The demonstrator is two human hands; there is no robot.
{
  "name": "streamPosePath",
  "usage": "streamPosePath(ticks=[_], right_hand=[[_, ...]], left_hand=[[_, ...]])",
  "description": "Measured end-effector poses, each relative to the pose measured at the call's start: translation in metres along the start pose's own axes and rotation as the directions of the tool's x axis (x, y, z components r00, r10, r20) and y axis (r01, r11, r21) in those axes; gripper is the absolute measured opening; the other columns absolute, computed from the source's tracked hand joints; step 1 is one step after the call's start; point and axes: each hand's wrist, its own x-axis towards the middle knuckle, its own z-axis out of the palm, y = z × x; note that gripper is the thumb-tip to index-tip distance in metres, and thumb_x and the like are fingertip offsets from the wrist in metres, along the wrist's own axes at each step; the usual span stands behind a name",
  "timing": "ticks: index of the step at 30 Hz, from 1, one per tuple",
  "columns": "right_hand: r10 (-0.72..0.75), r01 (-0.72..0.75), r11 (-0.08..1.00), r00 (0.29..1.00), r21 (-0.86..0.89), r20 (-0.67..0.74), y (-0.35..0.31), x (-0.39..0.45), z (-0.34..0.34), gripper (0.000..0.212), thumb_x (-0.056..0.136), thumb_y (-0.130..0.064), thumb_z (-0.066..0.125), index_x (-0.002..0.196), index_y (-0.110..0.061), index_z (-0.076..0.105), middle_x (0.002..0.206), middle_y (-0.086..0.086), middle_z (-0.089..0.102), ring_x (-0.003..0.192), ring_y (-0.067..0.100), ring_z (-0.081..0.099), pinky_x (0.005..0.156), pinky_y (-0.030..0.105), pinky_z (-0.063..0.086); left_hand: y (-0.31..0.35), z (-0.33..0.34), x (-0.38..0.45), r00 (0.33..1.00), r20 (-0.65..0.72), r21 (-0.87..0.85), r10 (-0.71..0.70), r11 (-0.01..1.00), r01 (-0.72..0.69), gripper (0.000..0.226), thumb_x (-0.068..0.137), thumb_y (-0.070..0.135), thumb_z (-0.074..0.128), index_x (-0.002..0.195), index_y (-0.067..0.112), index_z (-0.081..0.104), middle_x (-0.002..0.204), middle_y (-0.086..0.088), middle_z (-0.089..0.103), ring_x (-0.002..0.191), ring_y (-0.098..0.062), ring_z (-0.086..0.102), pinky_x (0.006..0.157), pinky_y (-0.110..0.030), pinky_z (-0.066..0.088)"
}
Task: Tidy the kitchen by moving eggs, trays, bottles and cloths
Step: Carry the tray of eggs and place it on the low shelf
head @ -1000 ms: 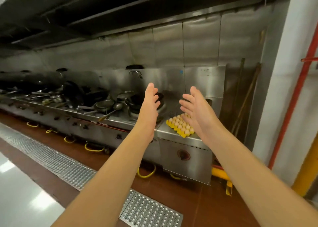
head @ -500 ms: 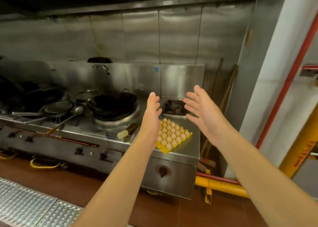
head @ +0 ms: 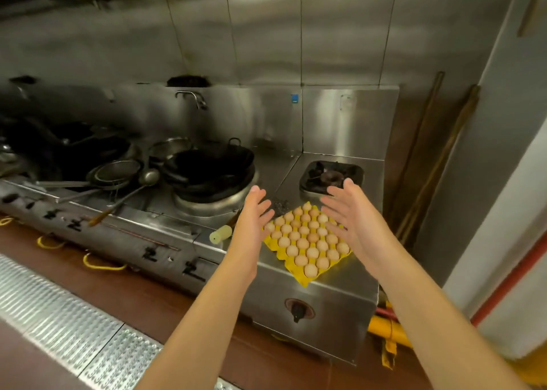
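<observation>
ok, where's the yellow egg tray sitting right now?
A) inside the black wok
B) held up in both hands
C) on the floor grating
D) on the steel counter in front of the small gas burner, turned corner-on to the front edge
D: the yellow egg tray lies on the steel counter in front of the small gas burner, one corner at the front edge, with the left hand and right hand open beside it.

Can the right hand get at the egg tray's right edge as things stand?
Probably yes. The right hand is open, palm inward, just over the right side of the yellow egg tray, with nothing between them. The burner sits behind the tray, clear of that edge. The left hand flanks the other side.
</observation>
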Motion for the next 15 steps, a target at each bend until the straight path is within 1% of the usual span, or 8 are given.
streamPosePath(ticks=[3, 6, 9, 12, 15], right_hand=[[0.046, -0.046, 0.999, 0.999, -0.001, 0.027, 0.005, 0.039, -0.008, 0.059, 0.103, -0.049, 0.032, 0.150, -0.014, 0.038, 0.153, 0.005, 0.044, 0.140, 0.021, 0.042, 0.108, 0.034, 0.034], [0.061, -0.058, 0.998, 0.995, -0.035, 0.083, 0.015, 0.075, -0.010, 0.057, 0.103, -0.048, 0.032, 0.151, -0.017, 0.037, 0.155, 0.002, 0.041, 0.143, 0.019, 0.038, 0.115, 0.036, 0.031], [0.088, -0.082, 0.995, 0.991, -0.057, 0.105, 0.029, 0.106, -0.015, 0.056, 0.102, -0.050, 0.036, 0.149, -0.020, 0.041, 0.152, -0.001, 0.045, 0.139, 0.015, 0.042, 0.114, 0.034, 0.032], [0.114, -0.103, 0.989, 0.988, -0.105, 0.103, 0.043, 0.134, -0.023, 0.055, 0.103, -0.048, 0.034, 0.148, -0.017, 0.041, 0.151, 0.001, 0.046, 0.135, 0.014, 0.044, 0.113, 0.034, 0.032], [0.170, -0.160, 0.980, 0.982, -0.122, 0.078, 0.057, 0.166, -0.033, 0.054, 0.103, -0.047, 0.035, 0.146, -0.017, 0.044, 0.148, 0.000, 0.048, 0.132, 0.014, 0.046, 0.112, 0.036, 0.033]], left_hand=[[-0.012, 0.008, 0.024, 0.998, -0.029, -0.003, -0.047, 0.999, 0.047, 0.057, 0.105, 0.053, 0.027, 0.152, 0.023, 0.038, 0.154, -0.005, 0.044, 0.135, -0.020, 0.048, 0.110, -0.039, 0.036], [-0.033, 0.015, 0.039, 0.997, -0.055, -0.035, -0.061, 0.998, 0.059, 0.056, 0.104, 0.054, 0.028, 0.150, 0.025, 0.040, 0.150, -0.003, 0.048, 0.132, -0.018, 0.051, 0.111, -0.039, 0.035], [-0.059, 0.020, 0.050, 0.990, -0.095, -0.053, -0.102, 0.994, 0.098, 0.048, 0.101, 0.057, 0.031, 0.138, 0.031, 0.047, 0.140, 0.002, 0.057, 0.123, -0.012, 0.057, 0.106, -0.038, 0.039], [-0.078, 0.025, 0.071, 0.979, -0.115, -0.092, -0.169, 0.983, 0.159, 0.044, 0.100, 0.057, 0.033, 0.131, 0.031, 0.051, 0.129, 0.007, 0.063, 0.118, -0.008, 0.059, 0.102, -0.037, 0.041], [-0.095, 0.030, 0.100, 0.965, -0.138, -0.118, -0.224, 0.971, 0.209, 0.034, 0.101, 0.054, 0.034, 0.115, 0.036, 0.058, 0.115, 0.013, 0.065, 0.111, -0.005, 0.060, 0.100, -0.036, 0.042]])
